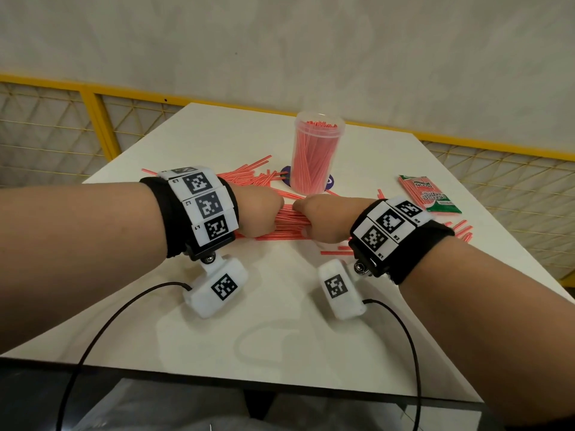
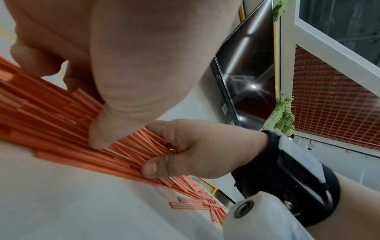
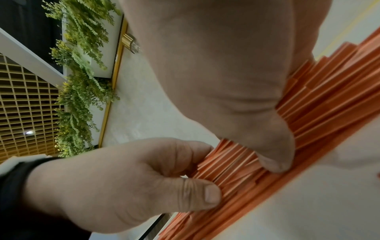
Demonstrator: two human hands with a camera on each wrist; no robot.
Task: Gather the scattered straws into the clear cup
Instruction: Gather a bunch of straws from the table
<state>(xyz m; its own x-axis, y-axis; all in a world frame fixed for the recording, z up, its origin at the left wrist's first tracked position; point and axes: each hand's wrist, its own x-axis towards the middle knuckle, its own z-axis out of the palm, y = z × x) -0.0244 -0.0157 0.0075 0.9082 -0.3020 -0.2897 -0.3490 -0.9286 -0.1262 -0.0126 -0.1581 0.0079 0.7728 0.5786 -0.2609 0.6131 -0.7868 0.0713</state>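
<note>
A bundle of red straws (image 1: 291, 220) lies across the white table (image 1: 280, 321) between my two hands. My left hand (image 1: 259, 213) grips its left end and my right hand (image 1: 322, 217) grips its right end, knuckles nearly touching. In the left wrist view my left thumb (image 2: 100, 138) presses on the bundle (image 2: 51, 116) while the right hand (image 2: 195, 151) pinches the far end. The right wrist view shows the left hand (image 3: 123, 183) curled round the straws (image 3: 318, 113). The clear cup (image 1: 315, 157) stands behind the hands, packed with upright straws.
Loose straws (image 1: 249, 175) lie scattered behind my left wrist, and others (image 1: 460, 228) lie right of my right wrist. A straw packet (image 1: 429, 194) rests at the table's right side. A yellow railing (image 1: 99, 119) runs behind the table. Cables trail from the wrist cameras.
</note>
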